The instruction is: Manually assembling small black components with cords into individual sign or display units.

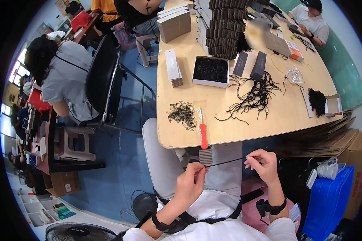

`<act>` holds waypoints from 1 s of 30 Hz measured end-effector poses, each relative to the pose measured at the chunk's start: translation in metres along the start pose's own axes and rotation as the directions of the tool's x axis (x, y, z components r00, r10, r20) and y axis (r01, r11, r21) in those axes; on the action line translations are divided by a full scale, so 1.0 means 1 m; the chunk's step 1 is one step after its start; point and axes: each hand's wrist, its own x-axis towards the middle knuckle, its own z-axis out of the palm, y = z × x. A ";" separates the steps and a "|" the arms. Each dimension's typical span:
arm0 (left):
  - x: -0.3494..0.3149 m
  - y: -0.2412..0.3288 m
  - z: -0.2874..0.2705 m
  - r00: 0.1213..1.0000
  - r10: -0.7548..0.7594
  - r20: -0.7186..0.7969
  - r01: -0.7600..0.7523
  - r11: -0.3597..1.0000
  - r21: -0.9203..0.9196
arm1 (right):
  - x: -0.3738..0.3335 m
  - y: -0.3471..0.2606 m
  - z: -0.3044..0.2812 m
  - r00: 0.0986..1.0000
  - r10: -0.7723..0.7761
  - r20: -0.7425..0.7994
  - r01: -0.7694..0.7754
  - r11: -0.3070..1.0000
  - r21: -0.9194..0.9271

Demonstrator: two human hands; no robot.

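Note:
A black cord is stretched between my hands over my lap. My left hand pinches one end with closed fingers, and my right hand pinches the other end. Close to my left fingertips is a small stack of grey cards, just past the table's front edge. On the table above it lies a red-handled tool with a pale blade. A heap of small black pins or clips lies to its left. A tangle of loose black cords spreads over the table to the right.
Farther back on the table stand a white box of black cords, tall stacks of grey cards and white boxes. A blue bin and flattened cardboard are at right. Seated people work at left and far right.

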 end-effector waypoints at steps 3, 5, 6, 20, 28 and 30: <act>0.000 -0.006 0.003 0.999 0.025 -0.040 -0.023 0.999 0.035 | 0.004 0.010 0.002 0.999 0.046 -0.014 -0.045 0.999 0.026; 0.001 -0.007 0.004 0.997 0.056 -0.061 -0.052 0.997 0.063 | 0.005 0.028 0.005 0.994 0.104 -0.038 -0.103 0.994 0.034; 0.004 -0.008 0.003 0.982 0.159 -0.101 -0.136 0.969 0.205 | 0.004 0.041 0.006 0.987 0.153 -0.042 -0.152 0.988 0.025; 0.007 -0.001 -0.007 0.878 0.472 -0.083 -0.368 0.775 0.514 | -0.020 0.098 0.061 0.902 0.390 0.185 -0.421 0.891 0.174; 0.001 -0.009 -0.004 0.935 0.333 -0.122 -0.260 0.878 0.403 | -0.023 0.097 0.063 0.902 0.378 0.208 -0.417 0.888 0.192; -0.002 -0.010 -0.003 0.943 0.312 -0.112 -0.250 0.892 0.376 | -0.023 0.097 0.063 0.905 0.367 0.215 -0.409 0.890 0.203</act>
